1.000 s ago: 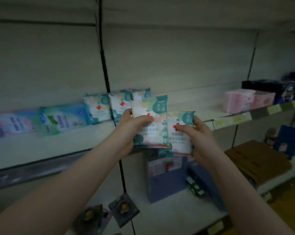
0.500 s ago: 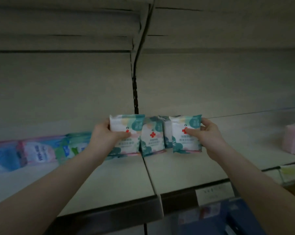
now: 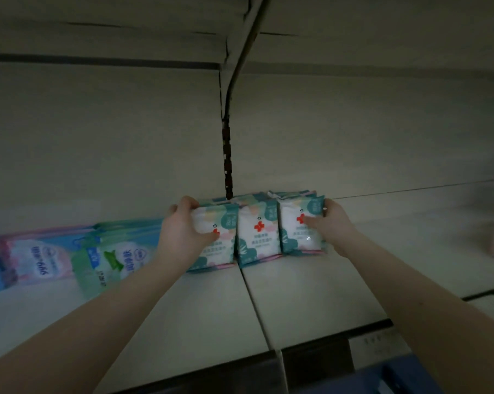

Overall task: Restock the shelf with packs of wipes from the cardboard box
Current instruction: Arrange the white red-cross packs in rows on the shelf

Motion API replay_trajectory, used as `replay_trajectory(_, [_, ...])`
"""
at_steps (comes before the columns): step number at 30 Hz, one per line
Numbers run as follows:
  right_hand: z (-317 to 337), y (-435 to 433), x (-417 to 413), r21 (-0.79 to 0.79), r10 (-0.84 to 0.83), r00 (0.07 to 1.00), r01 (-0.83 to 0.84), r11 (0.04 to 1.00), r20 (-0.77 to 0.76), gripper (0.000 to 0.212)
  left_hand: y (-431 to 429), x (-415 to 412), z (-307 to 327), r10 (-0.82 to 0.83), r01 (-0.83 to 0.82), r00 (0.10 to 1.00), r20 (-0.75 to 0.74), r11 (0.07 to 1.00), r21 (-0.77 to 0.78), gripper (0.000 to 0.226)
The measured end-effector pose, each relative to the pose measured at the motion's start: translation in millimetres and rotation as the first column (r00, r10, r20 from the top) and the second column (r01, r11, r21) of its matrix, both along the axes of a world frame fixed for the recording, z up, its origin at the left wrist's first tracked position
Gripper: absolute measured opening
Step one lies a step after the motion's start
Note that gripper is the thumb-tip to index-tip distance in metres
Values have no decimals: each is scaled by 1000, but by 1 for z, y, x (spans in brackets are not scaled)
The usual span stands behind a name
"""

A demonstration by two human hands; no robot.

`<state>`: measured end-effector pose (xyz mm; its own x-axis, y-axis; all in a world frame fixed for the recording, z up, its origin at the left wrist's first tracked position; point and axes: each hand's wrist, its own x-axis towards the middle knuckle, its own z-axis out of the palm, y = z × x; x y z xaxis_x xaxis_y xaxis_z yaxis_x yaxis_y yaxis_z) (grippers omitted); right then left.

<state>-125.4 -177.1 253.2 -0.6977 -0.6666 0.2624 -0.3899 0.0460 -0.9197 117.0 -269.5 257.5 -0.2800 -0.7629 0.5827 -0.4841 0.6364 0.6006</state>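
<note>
Two packs (image 3: 225, 251) in left hand (image 3: 183, 234), right hand (image 3: 331, 226) (fingers (image 3: 187, 201) mostly hidden).

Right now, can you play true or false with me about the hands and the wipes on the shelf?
1. The left hand grips the left pack, and the right hand grips the right pack. True.
2. The middle pack has a blue cross on it. False: its cross is red.
3. No hand touches the middle pack. True.
4. The green pack lies to the right of both hands. False: it lies to the left of the left hand, on the shelf.
</note>
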Motion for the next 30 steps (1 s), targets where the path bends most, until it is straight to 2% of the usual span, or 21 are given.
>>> replay_trajectory(2, [-3,-3,-2,74,-149,973,164,984,-176,58,-3,-2,-3,62,-58,996,58,996,-65,54])
replay_trajectory(4, [-4,-3,-1,86,-193,956,216,973,-219,66,-6,-2,-6,187,-155,970,159,969,-192,59])
replay_trajectory(6, [-5,-4,1,72,-192,962,209,975,-194,64,-8,-2,-8,305,-224,923,235,921,-319,62])
replay_trajectory(9, [-6,-4,3,85,-188,962,208,974,-199,58,-9,-2,-12,383,-245,882,275,870,-427,65])
replay_trajectory(11, [-4,-1,4,97,-182,967,201,975,-178,55,-8,-4,-14,412,-242,860,301,849,-469,68])
replay_trajectory(15, [3,14,11,27,-183,983,183,983,-13,55,-2,-12,-11,405,-219,857,317,846,-487,71])
replay_trajectory(20, [12,50,24,-170,-90,991,105,980,95,42,29,-29,3,237,-137,941,241,919,-370,58])
replay_trajectory(24, [9,94,35,-284,-59,989,96,954,135,26,71,-46,6,53,1,987,150,940,-342,51])
replay_trajectory(27, [5,138,43,-336,-27,986,81,938,162,19,113,-64,1,-82,113,991,105,933,-341,53])
replay_trajectory(30, [-9,182,41,-371,-1,965,102,923,262,24,157,-82,-12,-245,245,969,41,919,-308,58])
